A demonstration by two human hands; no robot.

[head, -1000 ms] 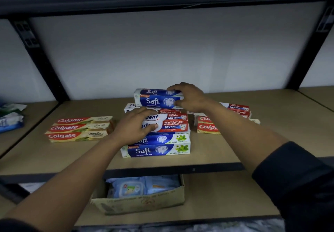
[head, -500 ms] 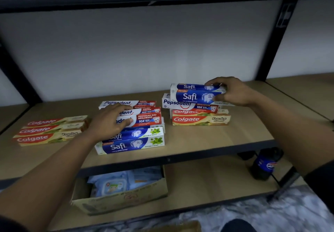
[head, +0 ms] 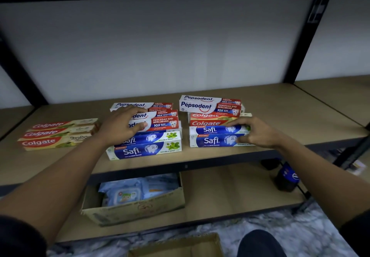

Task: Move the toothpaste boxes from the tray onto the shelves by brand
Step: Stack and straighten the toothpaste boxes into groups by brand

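Near the shelf's front edge, right of centre: a blue-and-white cardboard Safi toothpaste box (head: 212, 137) lies on the tan wooden shelf (head: 280, 104). It is just in front of a red-and-cream Colgate box (head: 206, 123), with a white-and-red Pepsodent box (head: 208, 106) behind that.
Right hand (head: 258, 132): fingers curled over the right end of the Safi toothpaste box and thumb on its front face, gripping it.
Left hand (head: 122, 126): lies on the centre Pepsodent stack (head: 163, 121) with fingers fairly straight, lifting nothing.
Centre group: the centre Pepsodent stack sits behind, with a second Safi lot (head: 144, 147) at the front edge.
Left end: a Colgate row (head: 52, 134) lies alone.
Done: every toothpaste box in view is on the shelf, and no loaded tray shows.
Left to do: sorting looks unfinished, since each brand sits in two places and the right group mixes three.
Containers: a brown cardboard carton (head: 140, 211) on the lower shelf holds pale blue wipe packs (head: 124, 193). A second cardboard box (head: 176, 246) shows at the bottom edge, its contents hidden.
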